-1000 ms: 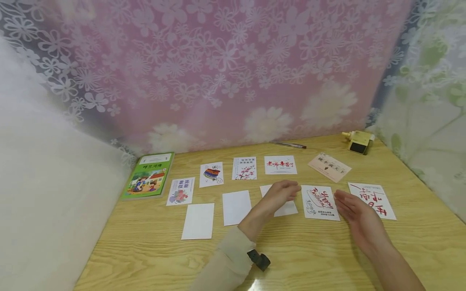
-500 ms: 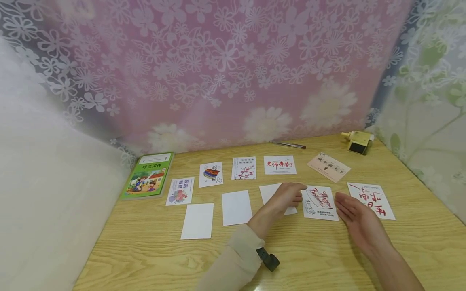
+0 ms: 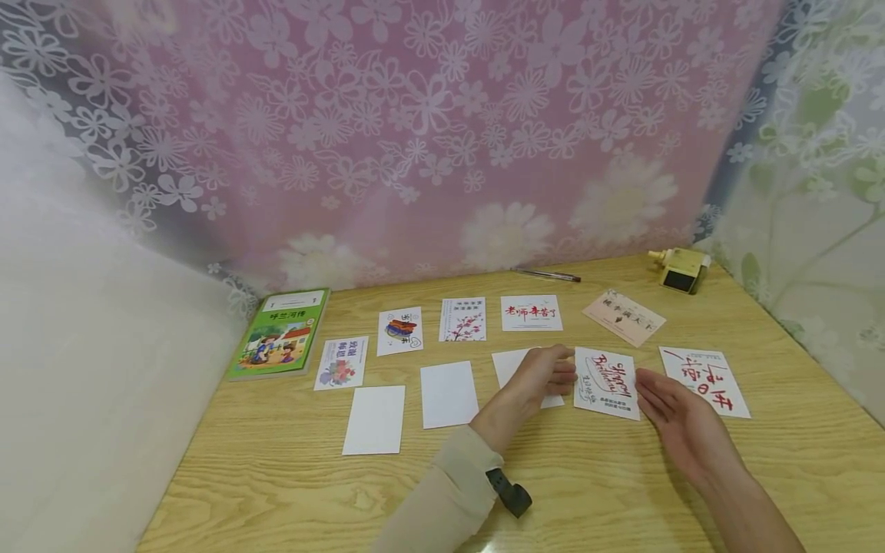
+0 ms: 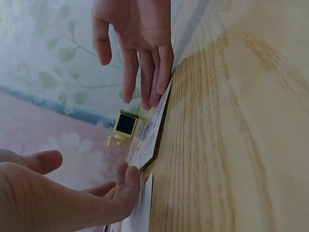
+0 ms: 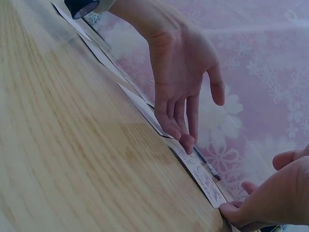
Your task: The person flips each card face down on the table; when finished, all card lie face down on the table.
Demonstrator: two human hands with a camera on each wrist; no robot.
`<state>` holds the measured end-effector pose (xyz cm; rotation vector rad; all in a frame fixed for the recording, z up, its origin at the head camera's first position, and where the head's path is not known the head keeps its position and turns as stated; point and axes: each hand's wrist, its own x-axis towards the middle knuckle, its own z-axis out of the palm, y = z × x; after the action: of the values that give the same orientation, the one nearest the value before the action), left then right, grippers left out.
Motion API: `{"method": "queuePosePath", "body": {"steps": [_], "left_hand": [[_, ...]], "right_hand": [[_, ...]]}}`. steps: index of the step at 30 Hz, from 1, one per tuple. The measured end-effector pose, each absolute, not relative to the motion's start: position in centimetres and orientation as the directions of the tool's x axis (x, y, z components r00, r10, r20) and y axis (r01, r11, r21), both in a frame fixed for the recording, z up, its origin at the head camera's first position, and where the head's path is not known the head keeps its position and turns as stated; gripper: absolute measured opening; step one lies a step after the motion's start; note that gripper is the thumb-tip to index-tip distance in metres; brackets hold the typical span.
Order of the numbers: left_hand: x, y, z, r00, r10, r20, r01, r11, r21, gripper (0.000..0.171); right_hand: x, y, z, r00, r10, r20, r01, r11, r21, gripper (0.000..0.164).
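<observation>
One "Happy Birthday" card (image 3: 604, 384) on the wooden table (image 3: 588, 476) is being touched at its left edge by the left hand (image 3: 535, 380), fingers loosely bent, and at its right edge by the right hand (image 3: 691, 426), fingers nearly straight.

**Smooth paper, grained wood, printed cloth**

Table (image 3: 290, 491): wood or wood-look top, grain in long streaks, smooth; low sheen, small glare at the near edge. Birthday card (image 3: 607, 382): stiff paper, smooth, matt, print lying flat. Blank cards (image 3: 374, 420): same paper look, matt. Pink card (image 3: 625, 317): paper, matt. Book (image 3: 280, 335): smooth paper cover, faint sheen at most. Pen (image 3: 549, 275): plastic by its look, barrel shiny. Yellow gadget (image 3: 687, 261): hard plastic, smooth; its dark panel (image 3: 679, 281) flat, glass or plastic, cannot tell. Backdrop (image 3: 415, 153): flower-printed cloth, soft sheen in places. Sleeve (image 3: 435, 491): matt cloth, creased. Strap (image 3: 508, 492): matt, material unclear.
</observation>
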<state>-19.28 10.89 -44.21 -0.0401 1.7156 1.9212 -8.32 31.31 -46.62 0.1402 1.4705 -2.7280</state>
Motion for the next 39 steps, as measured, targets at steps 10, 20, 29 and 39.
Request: {"method": "queuePosePath", "body": {"steps": [10,20,29,39], "left_hand": [[-19.2,11.3,-44.9,-0.845,0.434,-0.311,-0.345,0.002,0.939,0.023],[-18.4,12.0,-45.8,-0.864,0.414,-0.286,-0.312,0.006,0.95,0.024],[-18.5,11.2,-45.4,-0.874,0.417,-0.25,-0.275,0.002,0.962,0.026],[-18.4,10.7,-45.2,-0.888,0.413,-0.204,-0.216,0.017,0.976,0.014]], "right_hand": [[-8.3,31.3,-46.8,-0.996,-0.003,-0.084,0.071,-0.566,-0.821,0.041],[-8.4,31.4,-46.9,-0.997,0.004,-0.075,0.057,-0.616,-0.785,0.041],[-8.9,32.0,-46.6,-0.981,0.121,-0.15,0.041,-0.628,-0.777,0.036],[-8.6,31.9,-46.6,-0.972,0.168,-0.163,0.031,-0.6,-0.799,0.031]]}}
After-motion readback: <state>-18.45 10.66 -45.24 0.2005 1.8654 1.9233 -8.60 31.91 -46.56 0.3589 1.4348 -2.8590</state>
